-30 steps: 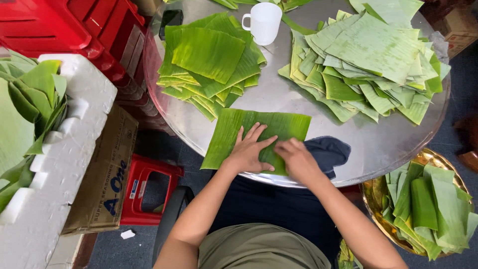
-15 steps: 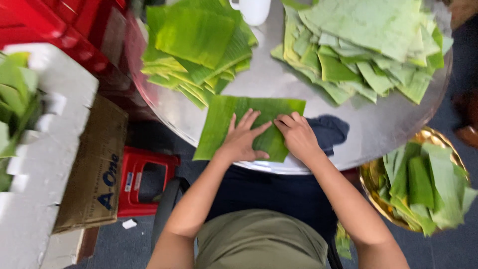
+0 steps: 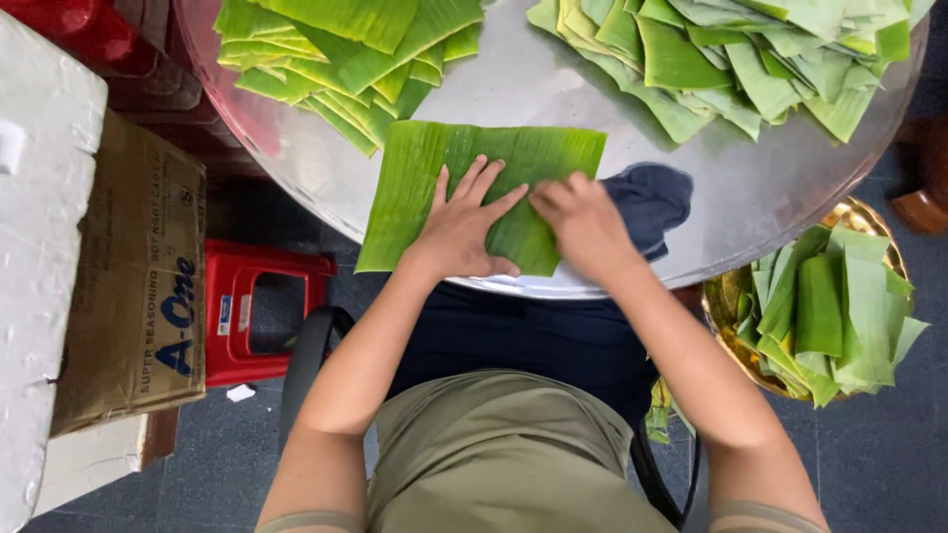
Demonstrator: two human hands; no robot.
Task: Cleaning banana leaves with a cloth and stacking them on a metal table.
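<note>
Round metal desk [image 3: 750,197], shiny, seen from above; the person sits at its near edge.

Far right of the desk: big loose heap of cut banana leaf pieces [image 3: 731,59], pale and dark green mixed, edges every way. Far left: a neater stack of leaf pieces [image 3: 346,59], squared up more or less.

Off the desk, left: white foam box [image 3: 39,247], cardboard carton [image 3: 133,296] leaning against it, red plastic stool [image 3: 262,311] on the floor below. Off the desk, right: gold-coloured bowl [image 3: 726,306] holding more folded leaf strips [image 3: 834,316].

At the near edge: one banana leaf sheet [image 3: 474,188], laid flat, its lower left corner hanging over the rim. Dark blue cloth [image 3: 652,202] lies just beside its right end, touching the leaf.

Left hand [image 3: 464,232] flat on the sheet, fingers spread, palm pressing, grip apart, holding nothing. Right hand [image 3: 583,227] curled, knuckles up, on the sheet's right part next to the cloth; whether the fingers pinch cloth or leaf I cannot tell.

Progress, as a judgement: the sheet looks mid-wipe or mid-smoothing. The left stack reads as finished pieces, the larger right heap as pieces waiting, so more seems left than done.
</note>
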